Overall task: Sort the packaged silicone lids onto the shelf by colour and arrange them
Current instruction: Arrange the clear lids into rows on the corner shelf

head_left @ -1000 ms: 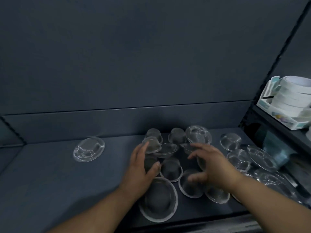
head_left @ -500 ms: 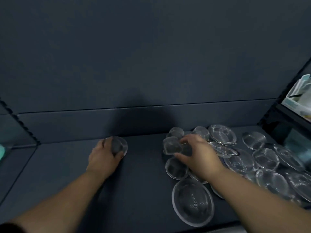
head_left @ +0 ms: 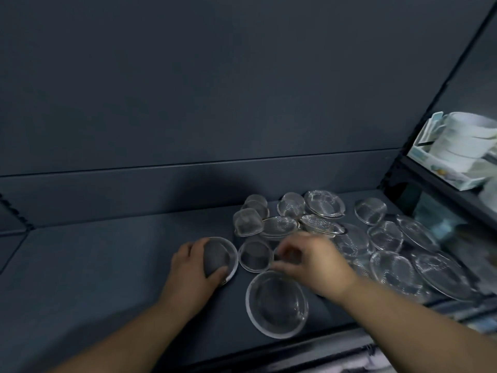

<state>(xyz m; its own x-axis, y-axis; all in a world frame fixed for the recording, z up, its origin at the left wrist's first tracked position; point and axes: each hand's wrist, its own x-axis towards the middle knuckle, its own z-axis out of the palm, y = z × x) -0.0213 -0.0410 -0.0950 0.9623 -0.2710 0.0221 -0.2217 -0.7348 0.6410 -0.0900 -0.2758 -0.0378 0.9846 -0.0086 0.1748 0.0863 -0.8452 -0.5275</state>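
The left hand curled over a clear lid midway between the shelf's front and back edges; the right hand's hold was blurred.

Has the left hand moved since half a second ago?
Yes. The left hand, gripping a clear round packaged lid, has shifted right, closer to the large clear lid at the dark grey shelf front.

round clear lids by the right hand: glossy see-through plastic, fine mesh-like texture; dark grey shelf left of the left hand: smooth, matt, painted-metal look.
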